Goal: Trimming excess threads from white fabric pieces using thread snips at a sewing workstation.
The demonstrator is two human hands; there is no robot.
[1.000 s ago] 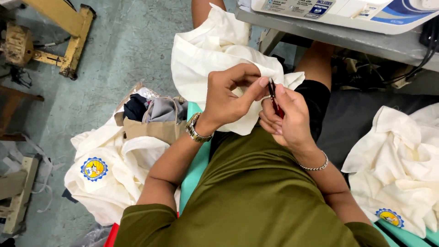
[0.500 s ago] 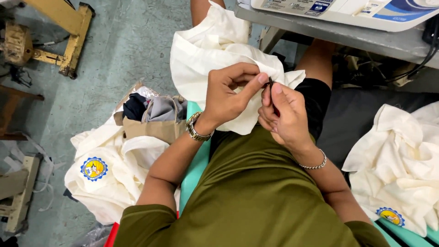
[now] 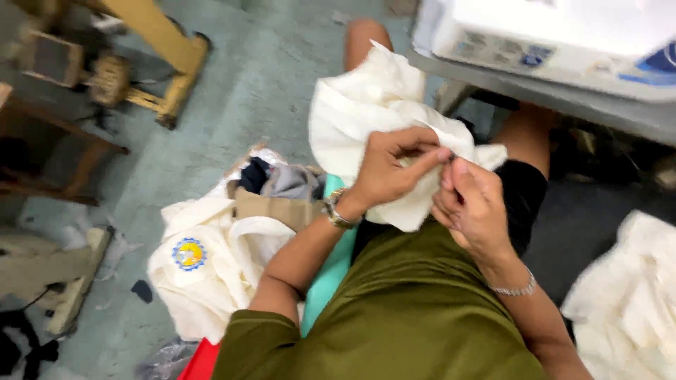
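- Cream cloth [image 3: 366, 116]: a bunched garment piece lying over the seated person's lap and knee, just below the white sewing machine [image 3: 563, 35] on the grey table edge.
- Left hand [image 3: 391, 172]: on the cloth, fingers curled, thumb and forefinger pinched together on a fold of the fabric; a wristwatch [image 3: 336, 210] sits on that wrist.
- Right hand [image 3: 473, 207]: touching the left hand's fingertips at the same fold, fingers closed tight; whether it grips anything besides the cloth cannot be told, as the picture is blurred there. A thin bracelet [image 3: 514, 288] circles its wrist.
- Left of the cloth, on the floor: a heap of cream garments [image 3: 211, 267] with a round blue-and-yellow badge [image 3: 189, 253].
- Right of the cloth: another cream pile [image 3: 627, 295].
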